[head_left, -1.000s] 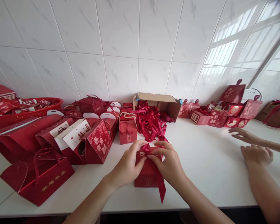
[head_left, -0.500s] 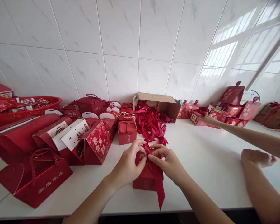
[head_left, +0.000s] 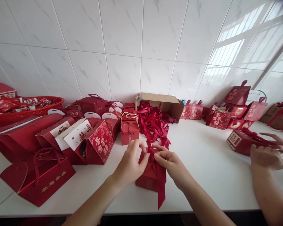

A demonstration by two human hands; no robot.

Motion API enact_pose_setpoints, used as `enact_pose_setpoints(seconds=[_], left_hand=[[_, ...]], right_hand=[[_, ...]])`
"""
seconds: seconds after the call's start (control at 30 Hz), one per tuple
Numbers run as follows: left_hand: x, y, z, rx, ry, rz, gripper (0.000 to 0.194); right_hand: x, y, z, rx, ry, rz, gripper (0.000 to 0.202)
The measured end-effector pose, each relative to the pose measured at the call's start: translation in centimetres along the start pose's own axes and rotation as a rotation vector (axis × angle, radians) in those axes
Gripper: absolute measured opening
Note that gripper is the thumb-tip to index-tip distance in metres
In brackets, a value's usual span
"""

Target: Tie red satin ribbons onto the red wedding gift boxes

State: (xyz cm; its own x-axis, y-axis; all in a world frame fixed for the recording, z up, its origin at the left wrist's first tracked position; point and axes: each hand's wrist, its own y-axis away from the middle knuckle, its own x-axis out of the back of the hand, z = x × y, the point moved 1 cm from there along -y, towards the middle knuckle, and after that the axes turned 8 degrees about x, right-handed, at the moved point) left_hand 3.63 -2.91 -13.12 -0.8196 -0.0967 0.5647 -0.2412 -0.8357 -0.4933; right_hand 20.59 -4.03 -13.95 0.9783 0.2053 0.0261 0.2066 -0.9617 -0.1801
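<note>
A small red gift box (head_left: 146, 181) stands upright in front of me near the table's front edge. Around its top runs a dark red ribbon (head_left: 161, 186), one tail hanging down the front right side. My left hand (head_left: 132, 161) pinches at the ribbon over the box's top, thumb and forefinger close together. From the other side, my right hand (head_left: 171, 163) grips the ribbon near its crossing on top. The fingertips partly cover that crossing, so whether it is knotted cannot be told.
Behind the box, red ribbons (head_left: 153, 122) spill from a cardboard box (head_left: 169, 99). Red gift boxes (head_left: 101, 142) crowd the left, with a red basket (head_left: 58, 102) of packets behind. At right, a co-worker's hands (head_left: 266, 155) hold a ribboned red box (head_left: 240, 144); more boxes (head_left: 218, 119) stand beyond.
My hands stay at the ribbon with only small finger shifts. The co-worker has pulled a red box from the back right group toward the front right. The view has moved slightly.
</note>
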Motion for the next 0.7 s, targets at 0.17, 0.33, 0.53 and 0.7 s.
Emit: enact_pose_setpoints(seconds=[0.17,0.33,0.53,0.7], left_hand=[[0.5,0.3,1.0,0.045,-0.028,-0.125,0.007],[-0.2,0.0,0.6,0.050,0.029,-0.124,0.011],[0.6,-0.9,0.9,0.019,0.035,-0.246,0.013],[1.3,-1.6,1.5,-0.045,0.012,-0.337,0.014]], right_hand=[[0.0,0.4,0.0,0.002,0.059,0.054,0.039],[-0.4,1.1,-0.5,0.041,0.197,0.075,0.042],[0.7,2.0,-1.2,0.212,0.662,0.130,0.026],[1.8,2.4,-2.1,0.362,0.964,0.071,0.028]])
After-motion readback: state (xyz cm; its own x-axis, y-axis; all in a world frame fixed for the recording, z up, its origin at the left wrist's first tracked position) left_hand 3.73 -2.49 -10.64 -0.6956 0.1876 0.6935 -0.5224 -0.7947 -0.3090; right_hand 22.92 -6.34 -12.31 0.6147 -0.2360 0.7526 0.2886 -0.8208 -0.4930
